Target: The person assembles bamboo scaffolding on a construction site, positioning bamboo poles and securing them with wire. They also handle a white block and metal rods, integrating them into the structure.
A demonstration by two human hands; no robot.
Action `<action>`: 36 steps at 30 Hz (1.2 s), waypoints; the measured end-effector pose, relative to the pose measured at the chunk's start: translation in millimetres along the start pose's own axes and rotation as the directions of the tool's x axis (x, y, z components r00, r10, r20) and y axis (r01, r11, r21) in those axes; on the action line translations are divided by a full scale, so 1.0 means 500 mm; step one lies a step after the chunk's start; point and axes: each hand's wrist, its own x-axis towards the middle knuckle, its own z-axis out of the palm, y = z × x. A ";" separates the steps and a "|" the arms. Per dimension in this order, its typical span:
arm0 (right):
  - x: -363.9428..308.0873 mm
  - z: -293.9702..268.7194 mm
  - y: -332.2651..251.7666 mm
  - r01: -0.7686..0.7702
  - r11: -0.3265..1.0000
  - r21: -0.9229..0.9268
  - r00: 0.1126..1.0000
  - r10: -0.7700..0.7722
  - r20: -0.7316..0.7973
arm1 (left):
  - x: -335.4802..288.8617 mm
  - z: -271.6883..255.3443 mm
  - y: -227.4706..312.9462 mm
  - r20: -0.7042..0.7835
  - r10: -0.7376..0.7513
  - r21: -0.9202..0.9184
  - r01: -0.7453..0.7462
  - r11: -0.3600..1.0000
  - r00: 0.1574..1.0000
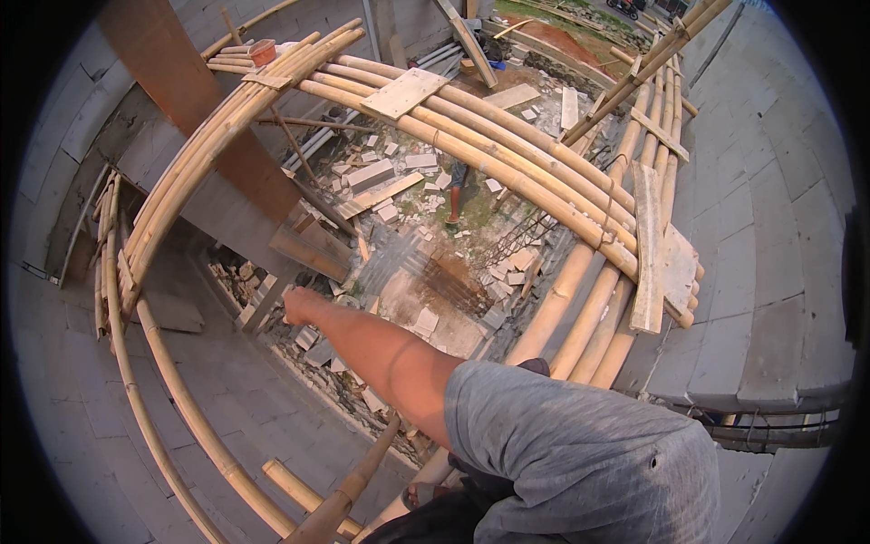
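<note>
Out past the curved bamboo poles [145,227] on the left, the person's one visible hand [299,306], which side I cannot tell, is reaching over the open drop with fingers curled together on nothing, while rubble [408,199] is lying below and one plank [645,245] is resting rightward.

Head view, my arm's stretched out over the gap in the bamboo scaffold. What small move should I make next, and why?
Probably draw the outstretched hand back onto the bamboo pole beneath the forearm. The hand looks closed on nothing and touches no support. It hangs over open space, with block rubble far below.
</note>
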 end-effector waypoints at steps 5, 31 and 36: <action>-0.003 0.007 -0.008 0.004 1.000 0.003 0.999 -0.004 0.032 | -0.016 0.002 0.020 0.009 -0.082 0.044 0.081 0.996 0.997; -0.025 -0.023 -0.016 0.008 1.000 0.023 0.996 -0.010 0.090 | 0.039 -0.014 -0.018 0.100 -0.253 0.035 0.250 0.968 0.962; -0.012 -0.013 -0.014 -0.022 0.999 0.042 0.997 0.019 0.081 | 0.047 -0.039 -0.039 0.099 -0.263 0.073 0.257 0.964 0.960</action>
